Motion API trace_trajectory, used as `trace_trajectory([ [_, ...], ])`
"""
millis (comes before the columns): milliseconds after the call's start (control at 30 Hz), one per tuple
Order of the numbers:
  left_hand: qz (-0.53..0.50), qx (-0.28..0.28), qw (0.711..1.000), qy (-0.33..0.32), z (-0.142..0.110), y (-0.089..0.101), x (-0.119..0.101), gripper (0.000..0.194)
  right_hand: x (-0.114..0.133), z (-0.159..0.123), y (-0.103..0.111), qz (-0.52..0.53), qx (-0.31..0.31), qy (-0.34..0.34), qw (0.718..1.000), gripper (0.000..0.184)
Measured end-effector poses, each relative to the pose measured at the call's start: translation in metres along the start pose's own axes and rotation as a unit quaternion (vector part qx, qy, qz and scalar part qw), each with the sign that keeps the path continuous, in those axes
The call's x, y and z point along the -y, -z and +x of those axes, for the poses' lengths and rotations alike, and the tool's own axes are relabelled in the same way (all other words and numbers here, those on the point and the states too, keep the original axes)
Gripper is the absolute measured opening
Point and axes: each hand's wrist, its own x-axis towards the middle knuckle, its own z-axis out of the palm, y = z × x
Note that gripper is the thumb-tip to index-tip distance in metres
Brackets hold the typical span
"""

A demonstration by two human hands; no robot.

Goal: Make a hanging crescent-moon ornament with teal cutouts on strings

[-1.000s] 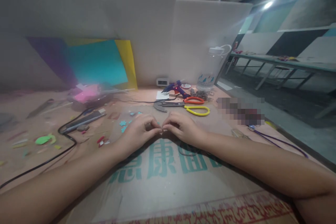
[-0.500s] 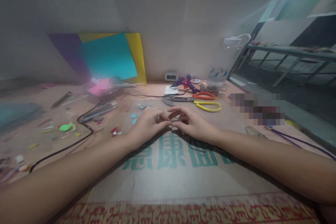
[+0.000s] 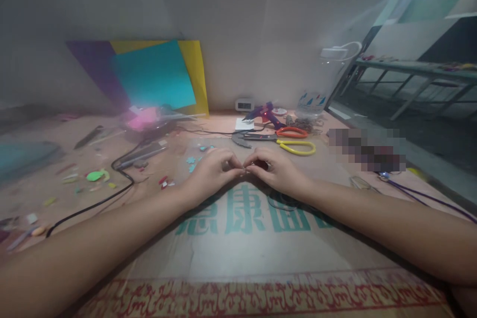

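Note:
My left hand (image 3: 210,175) and my right hand (image 3: 275,171) meet fingertip to fingertip over a flat cardboard sheet (image 3: 238,238) printed with teal characters. Both hands are curled in a pinch; a small dark red bit shows inside the right hand's fingers, too small to name. Just beyond the hands lie orange-and-yellow scissors (image 3: 294,140) and grey pliers (image 3: 242,138). Small teal cut-outs (image 3: 192,161) sit left of the left hand's knuckles.
A blue glue gun (image 3: 263,112) with a red light stands near the back wall, beside a small clock (image 3: 244,105) and a clear plastic jug (image 3: 320,84). Coloured paper sheets (image 3: 152,77) lean on the wall. A black cable (image 3: 97,203) crosses the left; scraps lie scattered.
The view has shifted slightly. My right hand's fingers, spread a little half a second ago, have closed back into a pinch against the left fingertips.

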Motion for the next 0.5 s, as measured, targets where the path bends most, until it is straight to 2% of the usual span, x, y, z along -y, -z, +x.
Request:
trace_trajectory([
  [200, -0.005, 0.066, 0.998, -0.006, 0.0018, -0.0002, 0.0006, 0.022, 0.0, 0.0009, 0.0012, 0.004, -0.009, -0.003, 1.0, 0.007],
  [500, -0.06, 0.091, 0.994, -0.012, 0.0021, 0.0026, -0.0016, 0.038, -0.0025, 0.0011, 0.0012, -0.011, -0.019, 0.01, 1.0, 0.006],
])
